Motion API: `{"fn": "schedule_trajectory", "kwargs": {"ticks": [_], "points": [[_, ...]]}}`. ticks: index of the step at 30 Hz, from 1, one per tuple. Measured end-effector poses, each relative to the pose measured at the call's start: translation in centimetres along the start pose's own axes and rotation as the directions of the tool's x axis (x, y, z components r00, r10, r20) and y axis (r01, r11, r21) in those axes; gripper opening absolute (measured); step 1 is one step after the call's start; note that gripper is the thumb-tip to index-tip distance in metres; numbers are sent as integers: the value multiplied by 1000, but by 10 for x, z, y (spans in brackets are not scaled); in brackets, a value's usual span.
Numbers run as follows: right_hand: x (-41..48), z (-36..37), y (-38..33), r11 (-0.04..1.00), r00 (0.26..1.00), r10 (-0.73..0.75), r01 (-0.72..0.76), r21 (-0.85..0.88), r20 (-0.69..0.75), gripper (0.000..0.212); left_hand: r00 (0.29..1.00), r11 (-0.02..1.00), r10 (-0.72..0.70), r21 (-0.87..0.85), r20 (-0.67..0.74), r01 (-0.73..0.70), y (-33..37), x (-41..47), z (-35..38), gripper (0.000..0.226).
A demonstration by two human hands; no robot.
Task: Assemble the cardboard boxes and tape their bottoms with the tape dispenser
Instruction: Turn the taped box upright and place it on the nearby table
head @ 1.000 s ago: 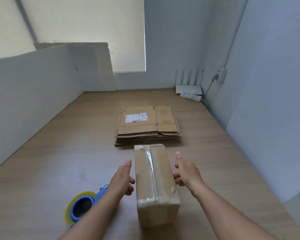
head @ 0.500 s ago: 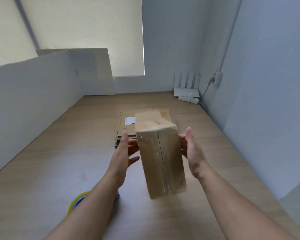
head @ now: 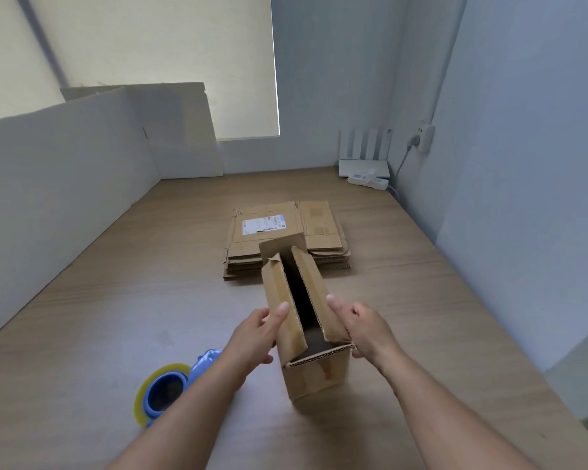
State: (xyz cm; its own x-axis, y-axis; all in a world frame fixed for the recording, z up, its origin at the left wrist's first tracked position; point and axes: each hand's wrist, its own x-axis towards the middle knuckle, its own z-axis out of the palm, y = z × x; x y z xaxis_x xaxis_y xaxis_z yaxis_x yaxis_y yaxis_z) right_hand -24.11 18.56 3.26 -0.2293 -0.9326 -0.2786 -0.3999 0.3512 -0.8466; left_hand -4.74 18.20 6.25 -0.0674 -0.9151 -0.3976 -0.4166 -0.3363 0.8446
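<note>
Desk (head: 116, 317): box (head: 314, 371) between both grips (head: 255, 337) (head: 365, 330)

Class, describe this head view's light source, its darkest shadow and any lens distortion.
Head view: daylight glows through the blind, back left; inside the box is darkest; the wide-angle lens slants the right wall and stretches the forearms.

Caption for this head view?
Left hand and right hand hold a cardboard box, flaps ajar; tape dispenser beside, flat boxes behind.
</note>
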Motion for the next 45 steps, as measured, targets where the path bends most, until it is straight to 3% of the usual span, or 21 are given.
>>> {"fn": "schedule_trajectory", "kwargs": {"ticks": [4, 6, 8, 10, 11, 17, 22, 28, 34, 37, 41, 45], "points": [[0, 1, -8, 979, 995, -3, 23, -201, 97, 101, 998, 966, -22, 255, -55, 35, 6, 4, 11, 74], [0, 1, -12, 957, 991, -14, 51, -287, 130, 101, 998, 945, -36, 322, -58, 53, 9, 6, 15, 62], [1, 1, -15, 942, 989, -32, 77, -326, 141, 77, 998, 957, -36, 287, -54, 50, 11, 8, 15, 39], [1, -2, -20, 913, 989, -93, 130, -386, 114, 33, 998, 977, 4, 212, -67, 11, 13, 11, 10, 19], [2, -4, -22, 905, 989, -120, 144, -400, 83, 20, 997, 984, 23, 179, -79, -9, 13, 13, 7, 17], [9, -7, -24, 872, 957, -247, 152, -465, -150, 38, 990, 998, 52, 46, -127, -46, 5, 17, -2, 24], [6, -4, -17, 909, 962, -189, 96, -405, -196, 38, 995, 999, 34, -34, -99, -38, -7, 18, -5, 23], [-10, 9, -21, 899, 922, -174, 5, -438, -345, 39, 993, 996, 91, -6, -77, -91, -12, 20, -7, 22], [-34, 3, -24, 894, 930, -223, 76, -442, -292, 35, 977, 989, 134, -44, -163, -143, -12, -8, -5, 24], [-47, -8, -38, 853, 923, -315, 173, -493, -220, 31, 958, 974, 156, -126, -240, -190, -4, -28, -6, 25], [-62, -24, -50, 817, 856, -491, 386, -429, -164, 14, 910, 948, 173, -186, -377, -258, 3, -58, -7, 24], [-81, -28, -51, 763, 772, -619, 548, -342, -143, 27, 831, 919, 191, -201, -522, -338, -1, -93, -3, 21]]}}
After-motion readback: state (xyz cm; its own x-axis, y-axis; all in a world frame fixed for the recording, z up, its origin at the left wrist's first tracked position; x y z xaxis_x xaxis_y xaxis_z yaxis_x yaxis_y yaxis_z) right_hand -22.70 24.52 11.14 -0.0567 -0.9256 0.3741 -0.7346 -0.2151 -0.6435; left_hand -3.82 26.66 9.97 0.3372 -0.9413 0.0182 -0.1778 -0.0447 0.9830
